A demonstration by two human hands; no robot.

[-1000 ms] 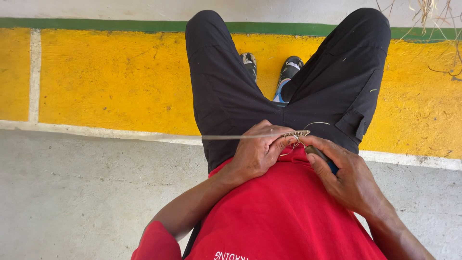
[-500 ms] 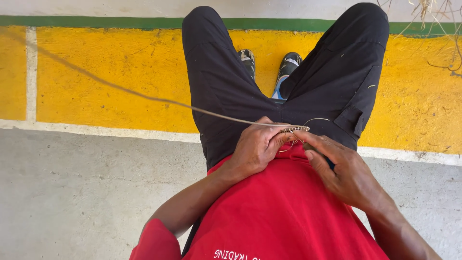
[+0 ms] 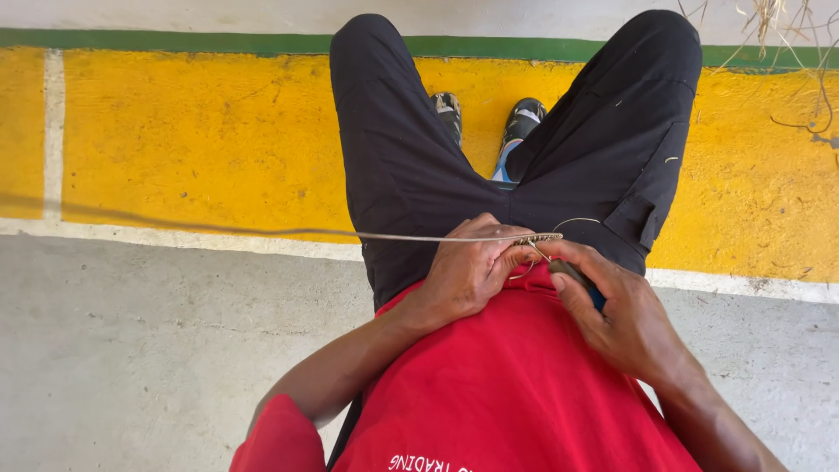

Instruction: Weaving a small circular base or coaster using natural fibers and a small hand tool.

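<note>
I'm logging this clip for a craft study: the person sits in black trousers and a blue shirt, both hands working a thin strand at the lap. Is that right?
Not quite: the shirt is red, not blue, as the head view shows. The rest holds: black trousers, and the left hand and right hand work a thin strand at the lap.

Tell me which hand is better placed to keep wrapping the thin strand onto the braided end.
Probably the right hand: its fingertips sit at the braided end beside the loose thin strand. The left hand is closed around the long stalk, steadying it.
</note>
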